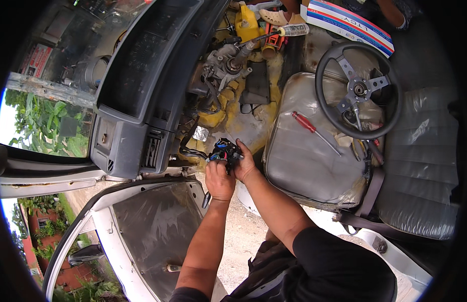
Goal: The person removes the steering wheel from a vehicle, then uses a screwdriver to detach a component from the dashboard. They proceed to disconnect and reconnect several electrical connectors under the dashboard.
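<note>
Both hands on one part: black wired assembly (pixel 225 149), coloured leads showing, blue among them. It's held up in the gap between dash (pixel 137 100) and driver's seat (pixel 304 166), door side, with yellow floor (pixel 258 121) behind.

Left hand (pixel 220 178): clamped on the near left side, fingers bent over it, knuckles up. Fingertips hidden, so can't tell exactly which piece they pinch.

Right hand (pixel 245 163): closed round the right edge, thumb along the side, other fingers mostly out of sight underneath. No visible gap between palm and part.

Dark cable bundle (pixel 194 152) runs from under the dash toward the assembly; its join is too cluttered to read. Dark stalk (pixel 206 200) sticks out beside my left wrist; can't tell if it's attached.

Out of my grip: red-handled screwdriver (pixel 305 122) lying on the seat cushion, steering wheel (pixel 360 90) over the seat beyond it.
</note>
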Action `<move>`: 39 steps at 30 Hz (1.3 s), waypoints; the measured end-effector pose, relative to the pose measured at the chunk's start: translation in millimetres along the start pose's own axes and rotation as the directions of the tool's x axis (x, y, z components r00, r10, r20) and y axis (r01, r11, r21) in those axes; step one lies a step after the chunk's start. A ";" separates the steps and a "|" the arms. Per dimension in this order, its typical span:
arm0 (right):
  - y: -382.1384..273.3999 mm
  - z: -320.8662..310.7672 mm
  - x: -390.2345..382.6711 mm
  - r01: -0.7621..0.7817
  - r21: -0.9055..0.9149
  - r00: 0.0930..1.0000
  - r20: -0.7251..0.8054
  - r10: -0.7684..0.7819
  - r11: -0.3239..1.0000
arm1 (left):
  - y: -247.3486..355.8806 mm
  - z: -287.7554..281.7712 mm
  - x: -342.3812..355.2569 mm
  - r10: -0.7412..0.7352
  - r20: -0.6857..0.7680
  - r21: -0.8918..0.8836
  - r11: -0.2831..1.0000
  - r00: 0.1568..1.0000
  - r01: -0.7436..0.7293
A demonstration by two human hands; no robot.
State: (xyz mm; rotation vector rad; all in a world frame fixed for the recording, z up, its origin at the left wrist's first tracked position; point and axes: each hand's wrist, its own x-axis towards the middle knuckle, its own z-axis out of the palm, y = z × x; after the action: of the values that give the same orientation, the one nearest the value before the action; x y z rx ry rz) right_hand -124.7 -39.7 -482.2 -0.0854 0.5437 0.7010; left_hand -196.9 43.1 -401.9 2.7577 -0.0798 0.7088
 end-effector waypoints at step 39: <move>4.1 5.7 -26.2 -0.039 0.026 0.995 0.090 0.036 0.999 | 15.9 -56.0 -3.5 -0.525 0.486 -0.714 0.223 0.699 0.664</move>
State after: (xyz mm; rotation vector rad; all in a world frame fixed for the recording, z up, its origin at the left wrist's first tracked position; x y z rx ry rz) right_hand -141.3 -50.6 -463.7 -0.0175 0.4703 0.7300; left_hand -227.9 44.3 -352.5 1.5770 0.4767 0.1227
